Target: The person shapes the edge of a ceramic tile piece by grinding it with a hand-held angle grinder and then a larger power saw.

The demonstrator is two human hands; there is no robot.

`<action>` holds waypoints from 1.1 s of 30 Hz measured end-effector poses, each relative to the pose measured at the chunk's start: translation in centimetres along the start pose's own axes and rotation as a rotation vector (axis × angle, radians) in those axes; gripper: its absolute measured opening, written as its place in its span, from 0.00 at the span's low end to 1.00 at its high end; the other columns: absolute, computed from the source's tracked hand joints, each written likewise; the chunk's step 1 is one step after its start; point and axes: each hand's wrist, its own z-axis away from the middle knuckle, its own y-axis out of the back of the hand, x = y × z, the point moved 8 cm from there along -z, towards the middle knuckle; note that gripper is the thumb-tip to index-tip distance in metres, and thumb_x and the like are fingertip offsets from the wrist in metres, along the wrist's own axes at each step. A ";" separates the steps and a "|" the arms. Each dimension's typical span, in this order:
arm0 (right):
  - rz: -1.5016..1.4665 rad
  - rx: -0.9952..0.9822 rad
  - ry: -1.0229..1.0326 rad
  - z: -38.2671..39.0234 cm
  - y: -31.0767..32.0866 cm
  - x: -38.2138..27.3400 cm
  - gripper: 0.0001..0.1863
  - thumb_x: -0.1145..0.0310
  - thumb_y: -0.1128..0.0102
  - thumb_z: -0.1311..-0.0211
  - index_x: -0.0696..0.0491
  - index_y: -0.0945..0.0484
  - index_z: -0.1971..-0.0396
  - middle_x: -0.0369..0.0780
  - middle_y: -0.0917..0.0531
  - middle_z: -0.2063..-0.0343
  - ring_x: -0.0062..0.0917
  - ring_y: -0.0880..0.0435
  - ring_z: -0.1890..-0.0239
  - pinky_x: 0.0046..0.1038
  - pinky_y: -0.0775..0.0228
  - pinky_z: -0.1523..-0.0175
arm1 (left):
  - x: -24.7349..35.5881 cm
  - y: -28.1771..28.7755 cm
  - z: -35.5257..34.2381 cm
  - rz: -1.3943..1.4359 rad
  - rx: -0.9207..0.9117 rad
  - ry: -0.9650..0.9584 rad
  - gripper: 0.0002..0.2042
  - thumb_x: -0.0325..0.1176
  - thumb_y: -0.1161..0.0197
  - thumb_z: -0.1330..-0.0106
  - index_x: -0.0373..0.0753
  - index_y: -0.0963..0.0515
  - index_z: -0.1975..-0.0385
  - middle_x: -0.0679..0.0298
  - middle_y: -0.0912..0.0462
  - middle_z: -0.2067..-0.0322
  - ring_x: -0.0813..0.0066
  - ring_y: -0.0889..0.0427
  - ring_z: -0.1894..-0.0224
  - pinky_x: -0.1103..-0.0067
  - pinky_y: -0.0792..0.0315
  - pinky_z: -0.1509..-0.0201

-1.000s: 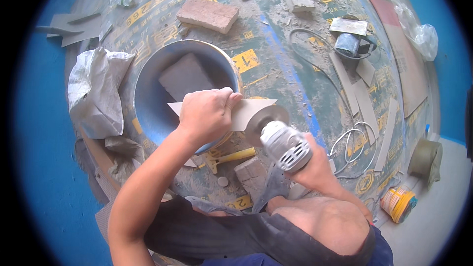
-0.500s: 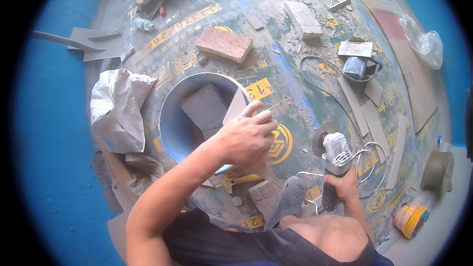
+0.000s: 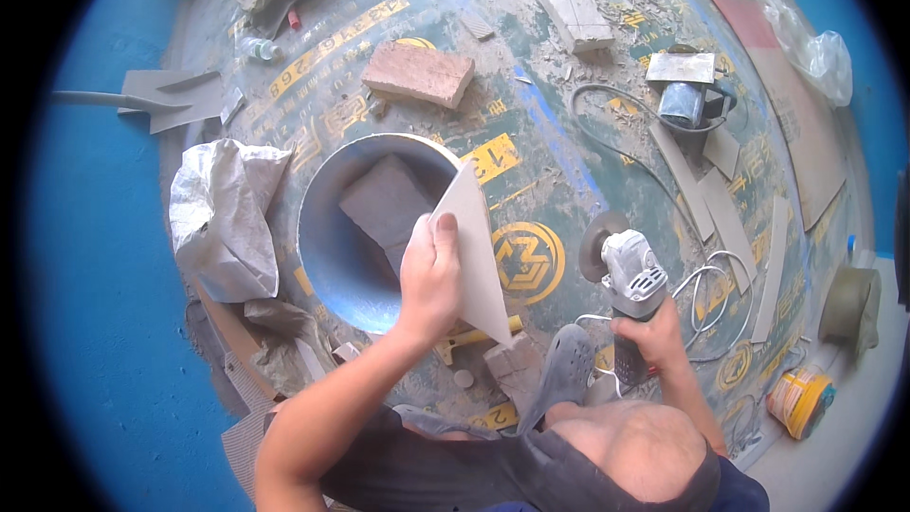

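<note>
My left hand [image 3: 431,270] is closed on a pale, flat piece of tile [image 3: 481,256], tilted on edge with a pointed top corner. It is held over the right rim of a large round tub [image 3: 327,289], blue inside, with a grey block [image 3: 384,199] in it. My right hand [image 3: 657,334] grips the body of an angle grinder [image 3: 633,270]. The grinder's disc [image 3: 599,245] points up and left, apart from the tile. A white cord loops beside the grinder; whether the disc spins I cannot tell.
A reddish brick [image 3: 417,74] and a pale block [image 3: 573,14] lie beyond the tub. Cut tile strips [image 3: 725,228] and a corded tool [image 3: 682,100] are at right. A white sack [image 3: 227,213] and a shovel [image 3: 175,100] stand left; a yellow bucket [image 3: 798,403] lies lower right.
My left hand has turned and come nearer, so the tile's broad face now shows beside the tub. The grinder in my right hand has shifted slightly up and left.
</note>
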 end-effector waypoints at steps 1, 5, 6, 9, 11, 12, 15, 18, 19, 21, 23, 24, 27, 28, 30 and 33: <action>-0.004 0.005 0.007 0.0 -0.1 0.1 0.27 0.69 0.25 0.58 0.61 0.17 0.53 0.39 0.13 0.61 0.24 0.15 0.59 0.30 0.22 0.51 | 0.4 -0.2 -0.7 -0.013 -0.010 -0.040 0.25 0.52 0.54 0.17 0.31 0.23 0.57 0.56 0.18 0.67 0.70 0.23 0.65 0.71 0.27 0.56; 0.007 0.004 0.075 0.4 -0.7 -0.6 0.26 0.69 0.23 0.60 0.60 0.17 0.55 0.38 0.12 0.63 0.23 0.15 0.62 0.29 0.22 0.54 | -0.7 -1.2 -4.1 0.128 -0.226 -0.032 0.26 0.54 0.56 0.17 0.33 0.22 0.53 0.66 0.17 0.66 0.84 0.22 0.68 0.82 0.28 0.62; 0.021 0.005 0.099 0.7 -0.6 -0.9 0.27 0.69 0.23 0.60 0.60 0.17 0.55 0.39 0.12 0.63 0.23 0.14 0.61 0.29 0.22 0.53 | -0.4 -1.6 -4.1 0.188 -0.251 -0.002 0.26 0.54 0.55 0.17 0.33 0.22 0.53 0.66 0.17 0.67 0.83 0.21 0.68 0.82 0.27 0.63; 0.186 -0.126 0.145 1.7 -1.7 -2.9 0.35 0.69 0.21 0.60 0.59 0.23 0.46 0.43 0.12 0.59 0.27 0.13 0.56 0.32 0.22 0.48 | -0.1 -2.1 -3.8 0.304 -0.278 0.039 0.26 0.53 0.54 0.17 0.33 0.21 0.54 0.66 0.17 0.68 0.83 0.22 0.69 0.82 0.28 0.62; 0.297 -0.198 0.238 2.0 -2.5 -3.9 0.36 0.67 0.18 0.61 0.56 0.23 0.47 0.45 0.12 0.59 0.35 0.11 0.56 0.34 0.21 0.50 | 0.4 -2.0 -3.7 0.341 -0.247 0.051 0.26 0.53 0.53 0.18 0.33 0.20 0.57 0.68 0.19 0.69 0.82 0.25 0.67 0.81 0.30 0.61; 0.331 -0.242 0.260 2.1 -3.1 -4.9 0.36 0.66 0.18 0.61 0.55 0.23 0.47 0.45 0.12 0.59 0.38 0.11 0.56 0.34 0.21 0.50 | 0.1 -2.0 -3.7 0.316 -0.256 0.039 0.26 0.53 0.53 0.18 0.33 0.20 0.57 0.68 0.19 0.69 0.82 0.25 0.67 0.80 0.29 0.60; 0.388 -0.348 0.281 2.3 -5.1 -7.1 0.37 0.64 0.16 0.63 0.54 0.21 0.48 0.46 0.12 0.59 0.44 0.11 0.56 0.36 0.20 0.51 | -0.6 -1.8 -4.2 0.281 -0.269 0.006 0.26 0.53 0.53 0.18 0.32 0.20 0.57 0.67 0.19 0.69 0.81 0.24 0.67 0.79 0.29 0.59; 0.488 -0.453 0.332 2.4 -6.5 -8.0 0.36 0.63 0.16 0.63 0.55 0.21 0.48 0.46 0.13 0.58 0.44 0.12 0.56 0.37 0.20 0.51 | -0.3 -1.9 -4.1 0.310 -0.259 0.009 0.27 0.54 0.53 0.18 0.32 0.20 0.58 0.65 0.18 0.70 0.78 0.23 0.68 0.76 0.28 0.59; 0.508 -0.478 0.362 2.5 -7.0 -8.3 0.36 0.63 0.17 0.63 0.55 0.21 0.48 0.47 0.13 0.58 0.45 0.12 0.56 0.37 0.20 0.52 | -0.1 -1.7 -4.0 0.285 -0.250 0.001 0.27 0.54 0.53 0.18 0.32 0.20 0.58 0.64 0.18 0.70 0.77 0.22 0.68 0.76 0.28 0.59; 0.555 -0.512 0.395 2.5 -7.5 -8.5 0.36 0.62 0.17 0.62 0.55 0.21 0.48 0.47 0.13 0.57 0.45 0.12 0.55 0.38 0.20 0.52 | 0.1 -1.7 -4.0 0.232 -0.240 -0.014 0.27 0.55 0.53 0.19 0.32 0.20 0.60 0.63 0.18 0.71 0.76 0.22 0.69 0.75 0.28 0.59; 0.606 -0.531 0.407 2.5 -7.9 -8.7 0.36 0.62 0.17 0.61 0.55 0.21 0.48 0.48 0.13 0.57 0.46 0.12 0.55 0.38 0.20 0.52 | 0.1 -1.8 -4.1 0.233 -0.259 -0.004 0.27 0.55 0.53 0.18 0.33 0.20 0.59 0.63 0.18 0.71 0.77 0.22 0.69 0.77 0.28 0.60; 0.617 -0.534 0.396 2.4 -7.9 -8.7 0.36 0.62 0.18 0.61 0.55 0.21 0.48 0.48 0.14 0.58 0.46 0.12 0.56 0.38 0.20 0.52 | 0.0 -1.8 -4.1 0.227 -0.268 -0.003 0.27 0.55 0.53 0.18 0.33 0.20 0.57 0.66 0.18 0.70 0.81 0.23 0.69 0.79 0.28 0.61; 0.624 -0.523 0.357 1.8 -8.0 -8.6 0.35 0.62 0.18 0.61 0.55 0.21 0.48 0.49 0.14 0.58 0.48 0.13 0.56 0.39 0.20 0.52 | 0.0 -1.7 -4.2 0.183 -0.263 -0.040 0.26 0.54 0.53 0.18 0.34 0.20 0.55 0.69 0.18 0.69 0.84 0.23 0.68 0.82 0.28 0.61; 0.618 -0.508 0.338 1.5 -7.9 -8.9 0.35 0.62 0.18 0.61 0.55 0.22 0.49 0.49 0.14 0.59 0.48 0.13 0.56 0.39 0.20 0.52 | 0.1 -1.7 -4.2 0.164 -0.258 -0.059 0.26 0.54 0.53 0.18 0.33 0.19 0.56 0.69 0.18 0.69 0.84 0.23 0.68 0.81 0.28 0.61; 0.609 -0.489 0.244 0.6 -7.7 -9.6 0.33 0.64 0.19 0.60 0.55 0.22 0.50 0.48 0.13 0.60 0.47 0.12 0.56 0.37 0.21 0.53 | 0.1 -1.7 -4.3 0.168 -0.240 -0.052 0.27 0.54 0.54 0.19 0.32 0.20 0.59 0.57 0.17 0.70 0.65 0.21 0.67 0.72 0.28 0.57; 0.555 -0.392 0.250 -0.9 -6.8 -10.1 0.32 0.66 0.21 0.60 0.55 0.22 0.50 0.47 0.13 0.61 0.45 0.12 0.56 0.36 0.21 0.52 | 0.1 -1.8 -4.4 0.153 -0.228 -0.070 0.28 0.54 0.55 0.19 0.31 0.20 0.61 0.51 0.17 0.70 0.56 0.20 0.66 0.67 0.28 0.55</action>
